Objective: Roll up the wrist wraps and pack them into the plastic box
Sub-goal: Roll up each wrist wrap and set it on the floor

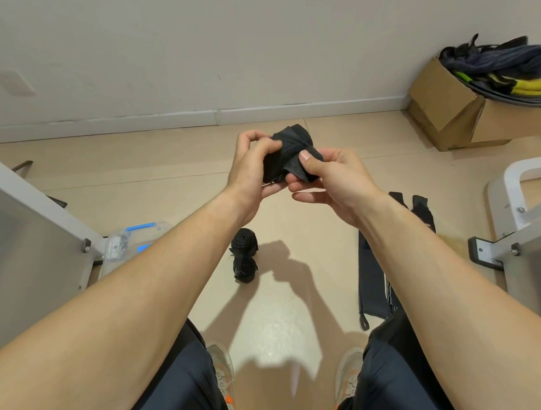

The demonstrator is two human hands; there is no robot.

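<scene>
- Left hand [252, 165] grips one side of a black wrist wrap [291, 139], with the fingers curled round it and the thumb and forefinger pinching its upper edge.
- Right hand [331, 179] grips the same wrap from the opposite side. Its thumb [306, 160] presses the loose tail strip against the bundle, and the fingers curl beneath.
- Position of the wrap: between the two hands, touching both, held in the air above the floor.
- Step in hand, as a judgement: closing the tail of a nearly wound roll. The fastening does not look seated yet.
- Long axis of the roll: it appears to run from hand to hand, but the fingers cover too much to confirm this.
- Two rolled wraps [245, 256] lie on the floor below the hands, touching each other.
- Unrolled wraps [374, 271] lie flat below the right hand, partly under the right forearm. Their long axis runs toward and away from the person.
- Plastic box [123, 243], clear with blue latches, sits below and to the left of the left hand, partly hidden behind a metal frame [33, 219].
- Governing relation: the box lies on the left-hand side, so the left hand is nearer. Packing calls for a move downward and leftward.
- Whether the lid is open or shut cannot be determined.
</scene>
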